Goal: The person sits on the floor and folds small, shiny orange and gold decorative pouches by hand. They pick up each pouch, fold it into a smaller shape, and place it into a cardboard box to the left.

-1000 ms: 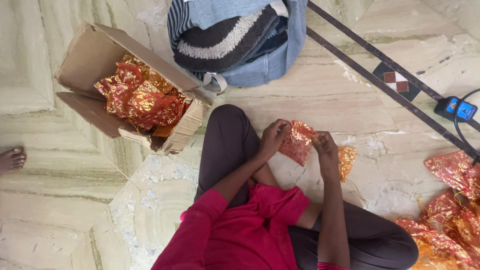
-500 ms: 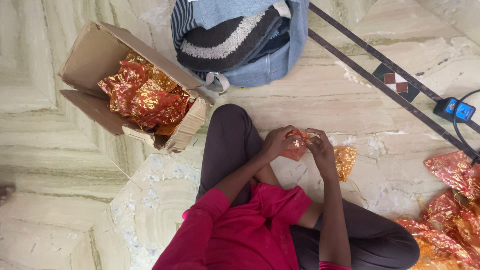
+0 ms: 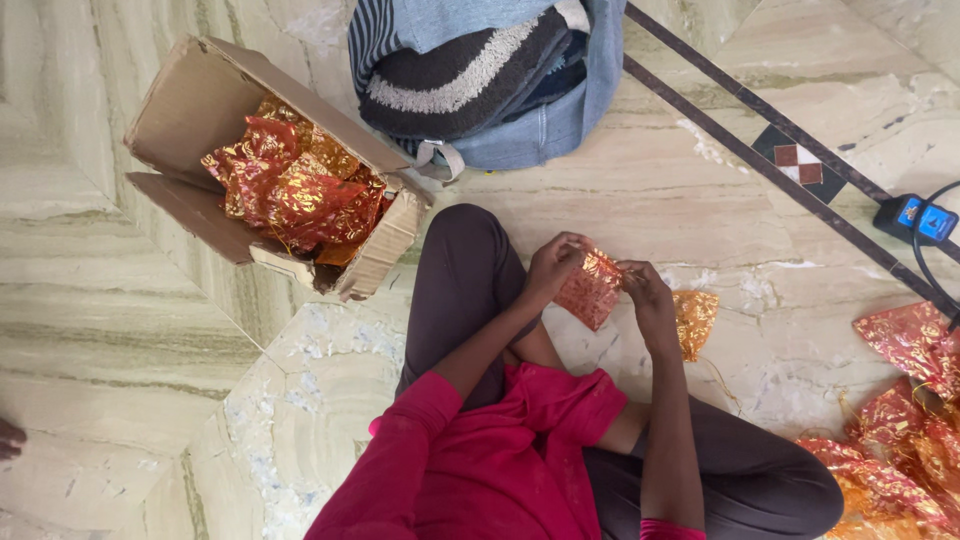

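Red-and-gold shimmer right at the centre: a small foil-printed pouch (image 3: 590, 288) is up between both hands, above the marble floor (image 3: 640, 200) and just in front of the seated person's crossed legs. Left hand (image 3: 553, 268) has its grip pinching the pouch's top left edge, fingers curled over it. Right hand (image 3: 647, 292) answers on the other side, grip pressed together on the top right corner. Pouch hangs below the two hands, tilted, its mouth at the top; whether anything is inside, cannot tell.

Just beside the right hand, an orange-gold pouch (image 3: 694, 320) lies flat on the floor, partly hidden by the wrist.

Over to the upper left, a cardboard box (image 3: 205, 95) lies tipped on its side, flaps open, stuffed with a crumpled heap of red and gold pouches (image 3: 295, 185) reaching to its mouth. Well apart, at the lower right edge, another loose pile of red pouches (image 3: 905, 430) spreads on the floor, outside any container.

Top centre, a denim bag (image 3: 560, 110) stands open with a striped dark knit cloth (image 3: 450, 85) bulging out of it.
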